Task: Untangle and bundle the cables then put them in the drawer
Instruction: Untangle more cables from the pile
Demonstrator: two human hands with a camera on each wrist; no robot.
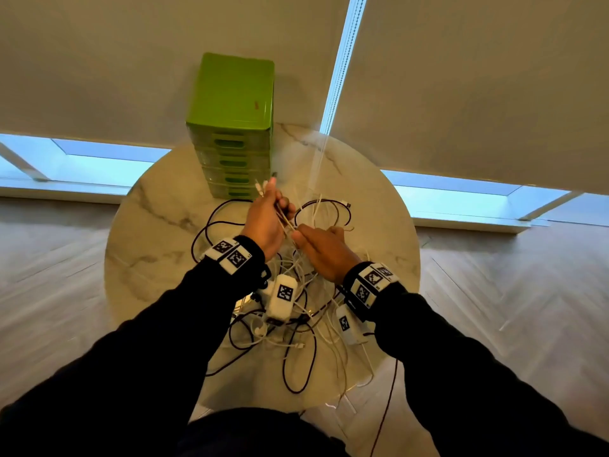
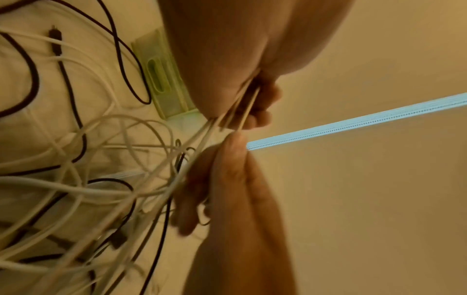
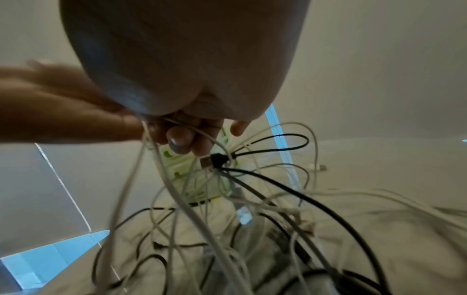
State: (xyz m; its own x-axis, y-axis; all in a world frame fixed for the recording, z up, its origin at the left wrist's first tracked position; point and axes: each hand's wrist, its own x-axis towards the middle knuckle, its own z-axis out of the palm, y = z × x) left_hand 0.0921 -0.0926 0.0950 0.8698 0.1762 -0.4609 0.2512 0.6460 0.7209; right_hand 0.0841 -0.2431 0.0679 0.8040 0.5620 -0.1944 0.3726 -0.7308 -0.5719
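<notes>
The cables [image 1: 290,311] lie in one loose heap on the round marble counter [image 1: 158,232], white and dark ones crossed over each other, and some loops hang over the near edge. A few white strands are lifted out of the heap and stretched between the two hands.

I judge these cables to be light, soft and quite slippery. They bend easily, but they catch on each other at the plugs, so a strong pull may only tighten a knot. The best place to take hold seems to be near a plug end, where one cable can be followed alone. A dark plug [image 3: 215,159] hangs just under the right hand's fingers [image 3: 179,137] in the right wrist view.

The left hand [image 1: 265,219] is raised above the heap. Its fingers are curled round a small group of white strands, whose ends stick out above the fist. The right hand [image 1: 321,249] is just beside it and lower. Its thumb and fingers pinch the same strands where they run down to the heap, as the left wrist view shows [image 2: 235,159].

Behind the hands stands the green drawer unit [image 1: 232,127], at the far side of the counter. All its drawers look closed, so no bundle is put away yet.
</notes>
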